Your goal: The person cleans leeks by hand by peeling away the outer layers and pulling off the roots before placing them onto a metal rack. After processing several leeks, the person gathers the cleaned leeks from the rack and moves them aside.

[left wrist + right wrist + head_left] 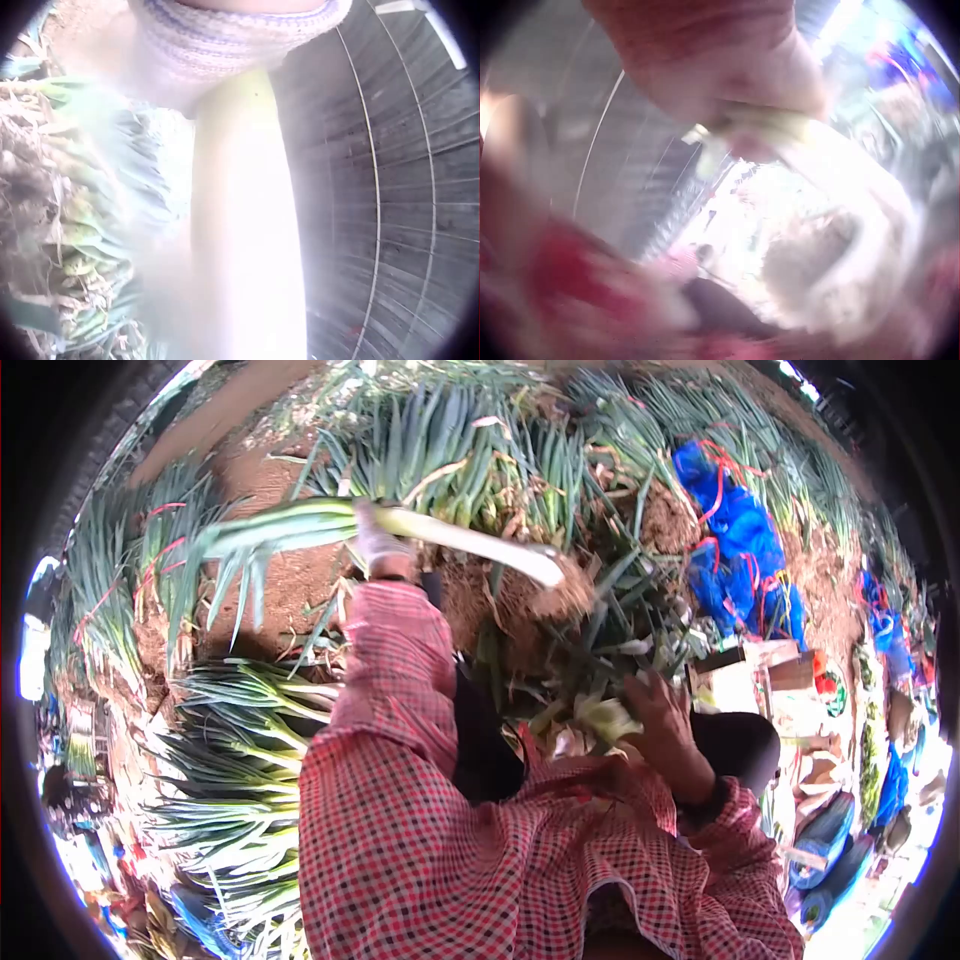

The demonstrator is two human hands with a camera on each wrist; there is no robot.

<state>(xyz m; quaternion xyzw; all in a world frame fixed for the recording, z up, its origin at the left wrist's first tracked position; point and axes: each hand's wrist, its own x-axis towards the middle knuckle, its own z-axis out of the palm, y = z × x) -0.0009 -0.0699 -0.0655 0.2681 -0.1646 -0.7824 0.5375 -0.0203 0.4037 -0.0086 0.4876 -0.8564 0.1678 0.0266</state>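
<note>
My left hand (380, 540), in a knitted glove, grips a large green onion (465, 540) partway along its stalk. The stalk lies nearly level: green leaves trail to the left, and the white shaft slopes down right to brown, blurred roots (570, 592). In the left wrist view the pale shaft (247, 225) runs down from the glove (225, 41). My bare right hand (662, 718), lower and near my lap, pinches a pale peeled onion layer (603, 718). That strip (855, 172) curves away from the fingers of the right hand (712, 60) in the right wrist view.
Upright green onion bundles (430, 450) stand across the back, with a tied bundle (150, 560) at the left. Loose onions (230, 760) lie in a pile by my left side. Blue netting with red ties (740, 540) and a cardboard box (735, 685) are at the right.
</note>
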